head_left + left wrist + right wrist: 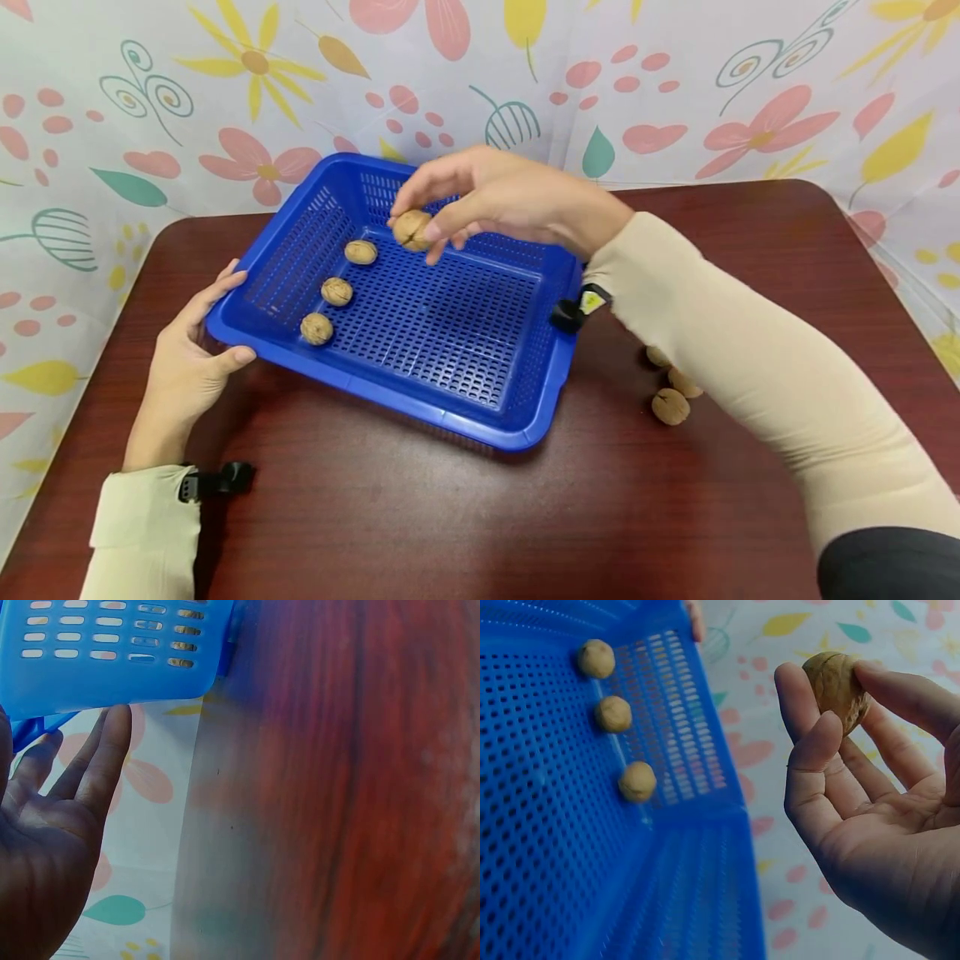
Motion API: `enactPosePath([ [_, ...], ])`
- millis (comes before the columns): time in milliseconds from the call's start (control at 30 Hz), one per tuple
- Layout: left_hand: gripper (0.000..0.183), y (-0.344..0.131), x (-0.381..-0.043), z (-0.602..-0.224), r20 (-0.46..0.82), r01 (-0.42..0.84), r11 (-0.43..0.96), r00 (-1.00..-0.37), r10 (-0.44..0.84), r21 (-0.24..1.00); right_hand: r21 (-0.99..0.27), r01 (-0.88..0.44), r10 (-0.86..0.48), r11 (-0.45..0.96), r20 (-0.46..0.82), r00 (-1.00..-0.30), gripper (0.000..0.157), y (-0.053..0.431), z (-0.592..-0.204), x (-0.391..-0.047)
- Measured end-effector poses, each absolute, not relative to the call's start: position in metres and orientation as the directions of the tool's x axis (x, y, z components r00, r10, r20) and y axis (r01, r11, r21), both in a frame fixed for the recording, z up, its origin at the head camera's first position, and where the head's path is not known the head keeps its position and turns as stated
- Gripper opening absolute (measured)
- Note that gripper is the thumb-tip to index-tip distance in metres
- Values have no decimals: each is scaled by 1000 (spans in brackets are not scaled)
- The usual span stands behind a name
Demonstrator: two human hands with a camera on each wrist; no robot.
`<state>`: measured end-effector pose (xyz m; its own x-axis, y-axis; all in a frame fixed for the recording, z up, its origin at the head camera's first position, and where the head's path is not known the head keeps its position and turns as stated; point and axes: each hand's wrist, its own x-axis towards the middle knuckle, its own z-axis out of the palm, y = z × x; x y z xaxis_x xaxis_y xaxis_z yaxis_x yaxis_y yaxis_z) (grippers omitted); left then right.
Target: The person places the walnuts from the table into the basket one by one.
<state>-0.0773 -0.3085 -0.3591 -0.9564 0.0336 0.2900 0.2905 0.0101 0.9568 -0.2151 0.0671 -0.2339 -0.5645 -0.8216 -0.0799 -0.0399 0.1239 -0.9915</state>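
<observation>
A blue plastic basket [442,417] with slotted walls stands on the table, three walnuts in a row along the left side of its floor: a far one [361,252], a middle one [337,292] and a near one [317,328]. Over the basket's far part, my right hand [517,196] pinches another walnut [412,230] between thumb and fingers. In the right wrist view that walnut [837,690] sits at the fingertips, apart from the basket. My left hand [191,354] holds the basket's left corner, fingertips over the rim and thumb by the front edge.
More walnuts [671,407] lie on the dark red wooden table [360,517] right of the basket, partly hidden by my right sleeve [720,350]. Behind the table hangs a flower-patterned cloth [480,75]. Each wrist wears a small black camera [238,477].
</observation>
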Motion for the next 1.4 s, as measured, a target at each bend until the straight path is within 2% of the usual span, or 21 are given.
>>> enactPosePath([
  [333, 79, -306, -79, -359, 296, 296, 1, -954, 38, 955, -988, 69, -855, 140, -156, -495, 32, 8, -262, -225],
  [633, 80, -308, -79, -358, 296, 297, 7, -955, 23, 955, -980, 95, -888, 175, -199, -415, 33, -24, -285, -222],
  [833, 80, -311, -78, -358, 308, 308, 0, -951, 19, 951, -960, 46, -899, 277, -276, -341, 27, -35, -301, -220],
  [1033, 80, -309, -80, -359, 315, 315, -1, -949, 21, 949, -929, 6, -884, 370, -354, -304, 28, -35, -312, -219],
  [1400, 82, -309, -82, -359, 331, 331, 8, -944, 15, 944, -890, -92, -880, 446, -417, -227, 32, -38, -322, -219],
])
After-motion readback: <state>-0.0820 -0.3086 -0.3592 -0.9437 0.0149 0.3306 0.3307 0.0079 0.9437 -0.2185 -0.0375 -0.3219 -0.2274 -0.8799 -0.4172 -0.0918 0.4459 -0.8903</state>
